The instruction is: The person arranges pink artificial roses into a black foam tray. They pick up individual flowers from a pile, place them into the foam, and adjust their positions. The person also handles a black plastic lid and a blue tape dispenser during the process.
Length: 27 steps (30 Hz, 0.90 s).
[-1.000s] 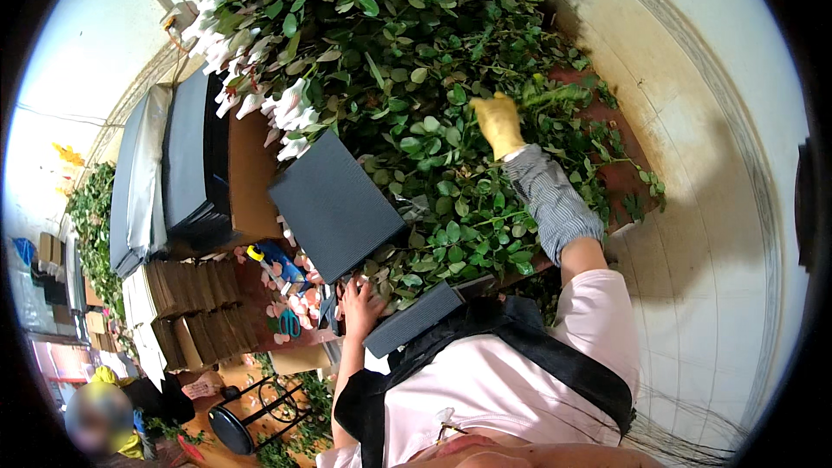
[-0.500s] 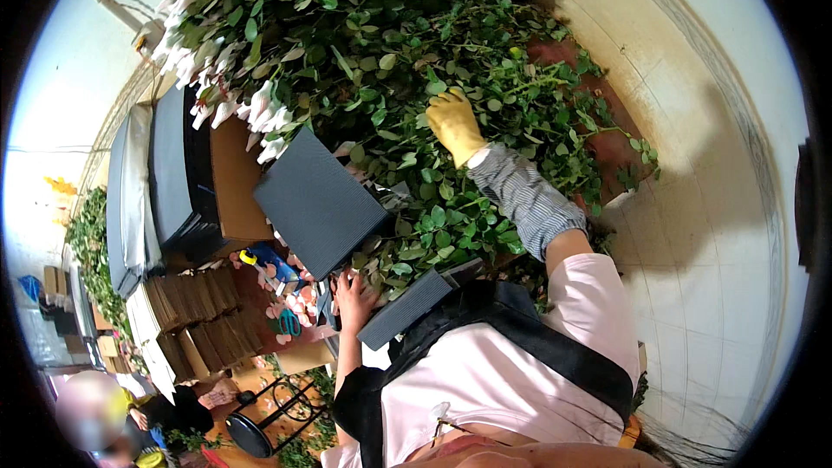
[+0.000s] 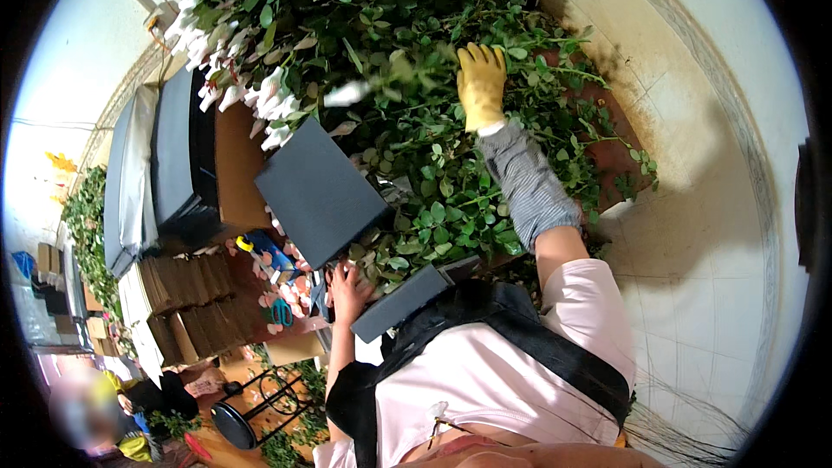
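My right hand [image 3: 479,78], in a yellow glove below a grey striped sleeve, is raised over the big heap of leafy stems [image 3: 381,0], fingers spread and slightly curved on the foliage. A blurred stem with a white tip [image 3: 347,93] lies just left of it. My bare left hand [image 3: 347,295] is low in the middle, fingers apart beside a dark narrow object I cannot make out, between a tilted dark grey board [image 3: 321,191] and a grey corrugated strip [image 3: 394,308]. White-sleeved heads [image 3: 269,95] edge the heap's left side.
Stacked dark sheets [image 3: 178,156] and brown folded cardboard [image 3: 178,312] stand left, near teal scissors [image 3: 281,313] and scattered pink petals. A black stool [image 3: 234,425] and another person [image 3: 173,399] are at lower left. A white tiled surface [image 3: 693,312] lies right.
My right hand first moved left and down, then rose higher over the heap. A blurred stem with a white tip now appears left of it. My left hand stays low beside the boards.
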Each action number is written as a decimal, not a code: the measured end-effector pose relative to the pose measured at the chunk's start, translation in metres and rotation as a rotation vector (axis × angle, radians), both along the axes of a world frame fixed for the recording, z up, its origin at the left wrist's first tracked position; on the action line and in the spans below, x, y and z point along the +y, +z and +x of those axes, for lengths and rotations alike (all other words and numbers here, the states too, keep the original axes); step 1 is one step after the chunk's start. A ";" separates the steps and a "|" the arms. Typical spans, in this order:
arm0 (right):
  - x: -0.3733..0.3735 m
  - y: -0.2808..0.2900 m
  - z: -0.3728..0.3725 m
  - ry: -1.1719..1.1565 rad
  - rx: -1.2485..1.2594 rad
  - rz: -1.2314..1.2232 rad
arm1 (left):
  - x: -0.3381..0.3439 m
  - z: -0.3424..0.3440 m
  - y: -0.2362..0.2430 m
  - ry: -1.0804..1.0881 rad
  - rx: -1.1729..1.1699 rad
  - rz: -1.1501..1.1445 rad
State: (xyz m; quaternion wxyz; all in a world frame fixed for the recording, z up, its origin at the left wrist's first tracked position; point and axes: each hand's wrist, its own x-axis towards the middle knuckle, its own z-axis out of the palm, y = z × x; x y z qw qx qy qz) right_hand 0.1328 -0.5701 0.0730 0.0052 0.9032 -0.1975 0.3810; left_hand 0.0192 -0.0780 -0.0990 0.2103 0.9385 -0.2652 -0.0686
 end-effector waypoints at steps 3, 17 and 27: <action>-0.052 -0.001 0.003 0.060 0.027 -0.083 | -0.012 0.002 0.008 0.000 -0.010 -0.075; -0.012 0.033 -0.035 0.331 0.095 -0.189 | -0.003 -0.002 -0.003 0.038 -0.005 -0.090; -0.006 -0.133 -0.090 0.276 0.851 0.294 | -0.008 -0.002 -0.009 0.046 -0.006 -0.099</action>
